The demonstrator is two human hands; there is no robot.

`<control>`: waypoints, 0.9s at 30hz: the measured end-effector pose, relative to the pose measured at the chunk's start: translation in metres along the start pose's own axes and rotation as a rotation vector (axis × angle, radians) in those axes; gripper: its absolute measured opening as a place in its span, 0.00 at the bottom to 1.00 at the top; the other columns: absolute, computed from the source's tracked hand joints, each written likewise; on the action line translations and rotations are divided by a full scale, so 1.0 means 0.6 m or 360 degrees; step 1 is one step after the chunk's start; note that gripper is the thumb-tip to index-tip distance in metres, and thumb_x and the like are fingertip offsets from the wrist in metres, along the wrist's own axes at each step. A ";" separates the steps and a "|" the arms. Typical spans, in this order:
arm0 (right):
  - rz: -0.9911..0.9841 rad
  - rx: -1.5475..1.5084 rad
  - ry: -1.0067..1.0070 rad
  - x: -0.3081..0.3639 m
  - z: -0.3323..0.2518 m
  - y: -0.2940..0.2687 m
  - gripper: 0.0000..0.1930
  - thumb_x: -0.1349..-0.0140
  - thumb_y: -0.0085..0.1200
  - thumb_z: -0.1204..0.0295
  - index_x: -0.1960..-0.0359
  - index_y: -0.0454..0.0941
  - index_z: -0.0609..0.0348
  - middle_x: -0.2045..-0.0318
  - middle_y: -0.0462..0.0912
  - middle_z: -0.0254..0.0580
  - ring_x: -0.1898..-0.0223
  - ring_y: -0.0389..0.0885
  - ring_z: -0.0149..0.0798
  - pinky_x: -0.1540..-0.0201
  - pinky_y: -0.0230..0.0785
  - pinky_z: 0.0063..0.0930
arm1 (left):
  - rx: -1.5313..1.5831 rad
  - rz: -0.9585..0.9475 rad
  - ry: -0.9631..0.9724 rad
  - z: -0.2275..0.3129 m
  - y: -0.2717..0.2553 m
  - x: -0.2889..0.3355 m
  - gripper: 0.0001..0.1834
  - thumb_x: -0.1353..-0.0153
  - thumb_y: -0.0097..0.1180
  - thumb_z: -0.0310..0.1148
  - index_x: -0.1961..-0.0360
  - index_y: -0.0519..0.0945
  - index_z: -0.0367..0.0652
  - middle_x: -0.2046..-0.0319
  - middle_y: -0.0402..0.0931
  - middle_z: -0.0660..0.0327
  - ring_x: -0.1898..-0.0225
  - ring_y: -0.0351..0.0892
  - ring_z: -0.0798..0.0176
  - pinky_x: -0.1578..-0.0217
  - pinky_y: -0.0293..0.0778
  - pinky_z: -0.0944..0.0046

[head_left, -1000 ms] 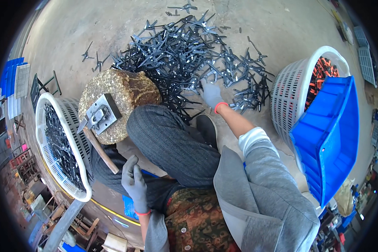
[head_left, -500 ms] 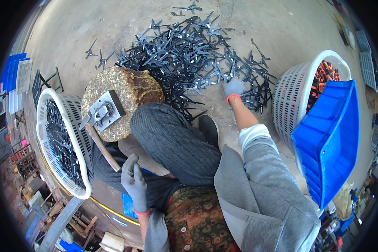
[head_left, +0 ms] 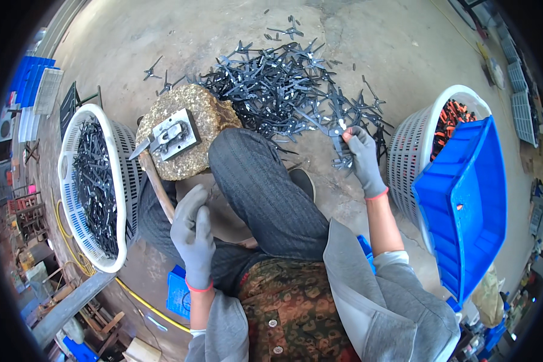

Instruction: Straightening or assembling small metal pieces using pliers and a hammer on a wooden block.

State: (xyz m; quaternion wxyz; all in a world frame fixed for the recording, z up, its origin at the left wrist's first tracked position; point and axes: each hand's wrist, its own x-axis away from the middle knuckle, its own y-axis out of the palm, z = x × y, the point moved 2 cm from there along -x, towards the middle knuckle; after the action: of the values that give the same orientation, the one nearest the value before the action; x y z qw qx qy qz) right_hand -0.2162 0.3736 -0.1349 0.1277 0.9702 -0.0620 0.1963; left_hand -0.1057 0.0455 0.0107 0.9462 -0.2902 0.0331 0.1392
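Note:
My right hand (head_left: 362, 157), in a grey glove with a bare thumb tip, pinches dark pliers (head_left: 327, 128) at the right edge of a heap of similar pliers (head_left: 271, 84) on the floor. Over my bent leg, my left hand (head_left: 193, 235), also gloved, has loosely bent fingers apart and holds nothing visible. Its edge lies beside the wooden handle of a hammer (head_left: 158, 184); whether they touch, I cannot tell. The hammer's head leans by a metal block (head_left: 174, 135) with a raised fixture, set on a round stump (head_left: 190, 99).
On the left stands a white slatted basket (head_left: 123, 145) full of black pliers. Another white basket (head_left: 404, 145) on the right holds orange-and-black handled pieces. A blue plastic bin (head_left: 473, 199) leans across it. A yellow hose (head_left: 154, 308) runs along the floor at lower left.
My right hand has drawn back from the heap towards me and slightly right, bringing pliers with it. My left hand has risen closer to the hammer handle. The whole view has shifted a little.

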 end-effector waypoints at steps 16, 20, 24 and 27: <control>-0.1590 0.0649 0.0132 0.231 -0.087 0.319 0.18 0.36 0.48 0.59 0.65 0.74 0.65 0.74 0.75 0.30 0.73 0.72 0.22 0.73 0.65 0.19 | 0.0810 -0.0690 -0.0932 0.003 -0.059 0.117 0.14 0.36 0.48 0.38 0.71 0.75 0.37 0.86 0.70 0.66 0.83 0.66 0.76 0.80 0.59 0.75; -0.1482 0.0871 -0.0162 0.236 -0.030 0.324 0.20 0.32 0.40 0.57 0.62 0.74 0.65 0.70 0.76 0.33 0.71 0.72 0.24 0.66 0.66 0.20 | 0.0938 -0.0073 -0.0939 -0.045 -0.057 0.130 0.17 0.34 0.44 0.41 0.70 0.73 0.36 0.87 0.69 0.65 0.86 0.64 0.74 0.81 0.60 0.74; -0.1574 0.0874 0.0028 0.269 0.020 0.330 0.19 0.31 0.41 0.59 0.70 0.75 0.64 0.78 0.77 0.34 0.76 0.73 0.24 0.72 0.66 0.19 | 0.0822 0.0018 -0.0784 -0.056 -0.048 0.125 0.17 0.33 0.45 0.40 0.66 0.75 0.35 0.85 0.70 0.65 0.85 0.66 0.75 0.81 0.62 0.74; -0.1467 0.0623 0.0132 0.281 0.050 0.336 0.21 0.32 0.42 0.59 0.77 0.72 0.62 0.84 0.75 0.35 0.83 0.73 0.25 0.79 0.65 0.19 | 0.0748 0.0055 -0.0685 -0.071 -0.036 0.129 0.16 0.33 0.46 0.39 0.63 0.77 0.34 0.83 0.73 0.64 0.82 0.69 0.75 0.80 0.65 0.73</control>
State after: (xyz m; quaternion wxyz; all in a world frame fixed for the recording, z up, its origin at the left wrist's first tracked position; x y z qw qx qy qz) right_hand -0.0853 0.1600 -0.0496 0.0191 0.8938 0.4162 0.1660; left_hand -0.0245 0.0234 -0.0239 0.9701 -0.0268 -0.1317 0.2019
